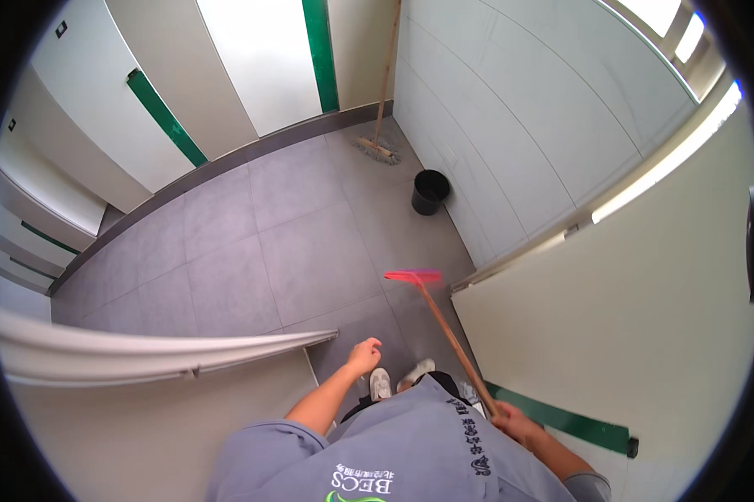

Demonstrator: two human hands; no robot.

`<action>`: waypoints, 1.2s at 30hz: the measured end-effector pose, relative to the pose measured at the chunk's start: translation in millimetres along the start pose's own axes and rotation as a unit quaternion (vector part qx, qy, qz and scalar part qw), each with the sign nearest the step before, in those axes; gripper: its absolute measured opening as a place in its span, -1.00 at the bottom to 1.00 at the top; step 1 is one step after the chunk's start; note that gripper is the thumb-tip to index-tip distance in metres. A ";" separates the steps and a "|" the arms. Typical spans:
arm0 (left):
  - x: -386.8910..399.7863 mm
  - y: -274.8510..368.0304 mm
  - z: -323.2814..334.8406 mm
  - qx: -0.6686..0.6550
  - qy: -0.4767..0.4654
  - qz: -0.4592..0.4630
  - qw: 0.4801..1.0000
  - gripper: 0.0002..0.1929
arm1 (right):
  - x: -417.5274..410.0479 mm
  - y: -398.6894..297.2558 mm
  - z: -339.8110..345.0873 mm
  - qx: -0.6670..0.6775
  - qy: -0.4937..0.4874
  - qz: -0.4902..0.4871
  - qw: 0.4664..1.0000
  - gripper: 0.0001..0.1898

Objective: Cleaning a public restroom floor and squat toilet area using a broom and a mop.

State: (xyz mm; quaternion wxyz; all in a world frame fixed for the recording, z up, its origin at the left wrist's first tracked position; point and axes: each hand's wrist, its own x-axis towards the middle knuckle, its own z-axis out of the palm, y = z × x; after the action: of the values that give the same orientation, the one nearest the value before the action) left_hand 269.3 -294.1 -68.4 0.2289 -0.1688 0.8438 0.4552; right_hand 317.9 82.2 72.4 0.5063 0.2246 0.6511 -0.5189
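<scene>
My right hand is shut on the upper part of a long wooden handle, low at the right side of my body. At the handle's far end is a pink-red head, blurred, over the grey tiles; whether it is a broom or a squeegee I cannot tell. My left hand hangs in front of me near my shoes, its fingers loosely bent and no object visible in it. The end of a pale partition lies just left of that hand.
A black bucket stands against the tiled wall. Behind it a mop leans upright in the corner. White stall doors with green strips line the far side. A pale door is close on my right.
</scene>
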 end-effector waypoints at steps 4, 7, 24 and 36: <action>30.7 0.1 -17.4 -0.053 0.019 -0.002 0.998 -0.73 | 86.3 -115.3 1.9 0.048 -0.005 -0.002 0.999 -0.52; 54.8 -2.0 -42.5 -0.058 0.041 -0.060 0.996 -0.72 | 169.4 -187.1 -1.2 0.064 -0.042 -0.018 0.997 -0.56; 97.5 11.6 -92.6 -0.115 0.202 -0.255 0.939 -0.73 | 356.4 -396.7 -55.4 0.328 0.020 -0.235 0.915 -0.65; 206.0 -49.9 -121.1 -0.137 0.224 -0.203 0.943 -0.73 | 418.3 -416.5 -134.9 -0.142 0.215 -0.444 0.858 -0.87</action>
State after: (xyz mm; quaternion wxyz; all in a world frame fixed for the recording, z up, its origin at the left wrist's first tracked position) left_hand 93.1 -438.6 -155.9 0.0958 -0.4643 0.7503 0.4608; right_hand -241.9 -43.6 -121.0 0.0959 -0.0566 0.8412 -0.5291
